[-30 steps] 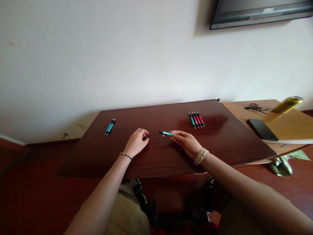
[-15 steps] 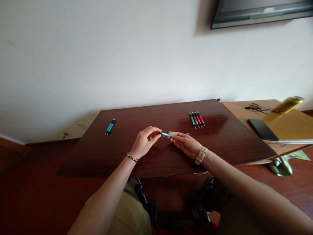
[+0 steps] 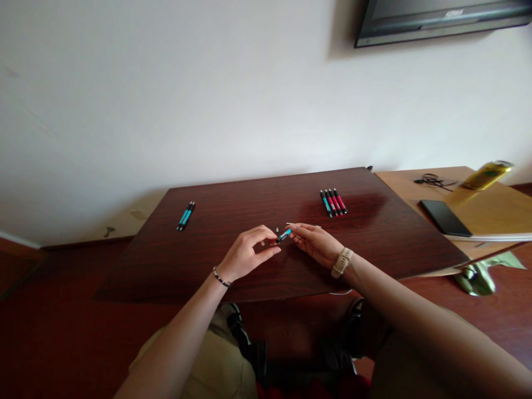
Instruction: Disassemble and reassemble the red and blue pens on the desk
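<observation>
Over the middle of the dark wooden table (image 3: 166,266), both my hands meet on a teal pen (image 3: 284,235). My left hand (image 3: 247,254), with a bracelet on its wrist, pinches the pen's dark left end. My right hand (image 3: 313,242), with a pale watch on its wrist, pinches the teal right end. A tiny pale part (image 3: 277,228) lies on the table just beyond the pen. Two teal pens (image 3: 185,215) lie together at the far left. Several pens, one teal and the others red (image 3: 333,201), lie in a row at the far right.
A lighter wooden table (image 3: 494,213) adjoins on the right, with a black phone (image 3: 443,218), a cable (image 3: 432,180) and a yellow bottle (image 3: 484,175) on it. A screen (image 3: 436,19) hangs on the white wall. Green cloth (image 3: 477,277) lies below the right table.
My left hand left the table and came right to the pen held by my right hand. Both hands now grip it, and it has tilted and moved nearer me.
</observation>
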`<state>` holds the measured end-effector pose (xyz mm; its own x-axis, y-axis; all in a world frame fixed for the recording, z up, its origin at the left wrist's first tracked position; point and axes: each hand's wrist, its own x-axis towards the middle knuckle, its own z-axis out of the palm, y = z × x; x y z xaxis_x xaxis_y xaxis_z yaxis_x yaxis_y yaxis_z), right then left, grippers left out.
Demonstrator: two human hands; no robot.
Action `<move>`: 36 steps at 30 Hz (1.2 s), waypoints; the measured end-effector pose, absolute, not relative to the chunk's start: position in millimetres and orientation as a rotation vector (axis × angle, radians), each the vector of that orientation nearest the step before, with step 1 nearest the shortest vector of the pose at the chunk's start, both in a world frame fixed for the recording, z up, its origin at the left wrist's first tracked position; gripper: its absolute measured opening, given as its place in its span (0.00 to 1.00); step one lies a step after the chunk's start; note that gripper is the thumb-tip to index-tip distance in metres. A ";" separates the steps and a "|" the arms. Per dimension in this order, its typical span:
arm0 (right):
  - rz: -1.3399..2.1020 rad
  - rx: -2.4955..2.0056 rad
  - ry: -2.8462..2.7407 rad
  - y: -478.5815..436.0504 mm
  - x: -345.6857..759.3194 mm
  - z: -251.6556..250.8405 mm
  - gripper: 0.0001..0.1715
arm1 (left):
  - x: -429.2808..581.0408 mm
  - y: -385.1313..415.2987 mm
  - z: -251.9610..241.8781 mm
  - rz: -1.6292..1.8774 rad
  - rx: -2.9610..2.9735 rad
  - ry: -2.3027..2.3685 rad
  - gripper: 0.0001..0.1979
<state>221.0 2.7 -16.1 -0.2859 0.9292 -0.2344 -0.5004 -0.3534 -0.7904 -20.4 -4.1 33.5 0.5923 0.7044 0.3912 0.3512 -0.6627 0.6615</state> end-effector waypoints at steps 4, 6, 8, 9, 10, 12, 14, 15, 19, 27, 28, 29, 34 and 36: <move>1.817 -0.868 -0.762 2.4 218.1 -14.4 0.13 | -18.4 -5.8 35.6 0.833 2.272 0.841 0.09; 1.817 -0.875 -0.782 2.7 217.4 -13.4 0.14 | -18.5 -4.8 36.7 0.817 2.257 0.855 0.09; 1.824 -0.870 -0.797 2.7 216.4 -11.9 0.16 | -18.5 -3.4 36.6 0.808 2.249 0.885 0.10; 1.825 -0.862 -0.804 2.5 215.5 -10.7 0.16 | -18.4 -2.8 36.0 0.806 2.249 0.895 0.10; 1.824 -0.852 -0.810 2.0 214.4 -9.3 0.17 | -18.1 -2.4 35.2 0.805 2.250 0.898 0.11; 1.830 -0.822 -0.815 0.5 211.7 -5.6 0.17 | -17.4 -2.3 33.2 0.812 2.277 0.883 0.21; 1.851 -0.791 -0.806 -1.5 208.5 -1.5 0.16 | -16.7 -2.7 31.3 0.810 2.347 0.857 0.35; 1.866 -0.779 -0.798 -2.5 207.0 0.2 0.15 | -16.5 -3.0 30.5 0.800 2.388 0.842 0.39; 1.923 -0.773 -0.803 -5.1 202.9 2.8 0.16 | -16.2 -3.9 29.0 0.767 2.460 0.814 0.43; 1.969 -0.839 -0.813 -7.3 202.2 -3.3 0.16 | -30.7 9.8 30.8 0.835 2.457 0.861 0.38; 1.958 -0.857 -0.790 -7.3 202.8 -3.8 0.15 | -36.2 15.1 29.6 0.857 2.460 0.911 0.37; 1.949 -0.875 -0.765 -7.1 203.7 -4.3 0.14 | -42.1 21.0 27.4 0.873 2.465 0.968 0.36; 1.935 -0.904 -0.651 -4.5 210.0 -7.3 0.20 | -65.3 45.8 6.6 0.684 2.470 1.240 0.33; 1.890 -0.890 -0.659 -3.9 212.1 -9.0 0.23 | -68.7 50.1 -1.2 0.608 2.458 1.303 0.33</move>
